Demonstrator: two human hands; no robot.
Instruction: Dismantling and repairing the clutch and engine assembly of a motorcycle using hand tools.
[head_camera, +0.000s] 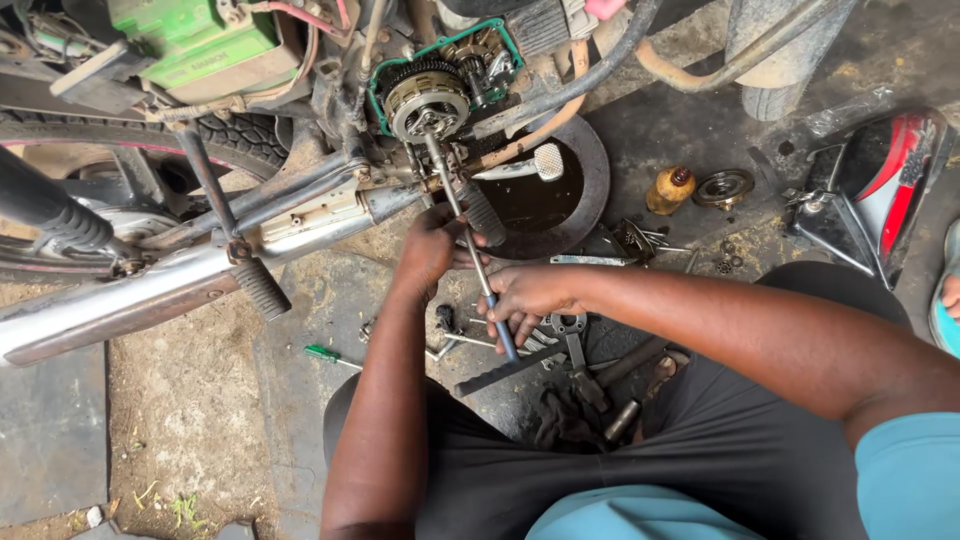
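Footpeg (481, 212) and oil pan (590, 190) beside wrench (470, 240).

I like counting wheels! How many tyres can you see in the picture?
2. One tyre lies at the upper left behind the motorcycle's frame, partly hidden. Another tyre stands at the top right, cut off by the picture's edge. More may be hidden.

Teal short-sleeved shirt, black trousers, bare forearms, no gloves.
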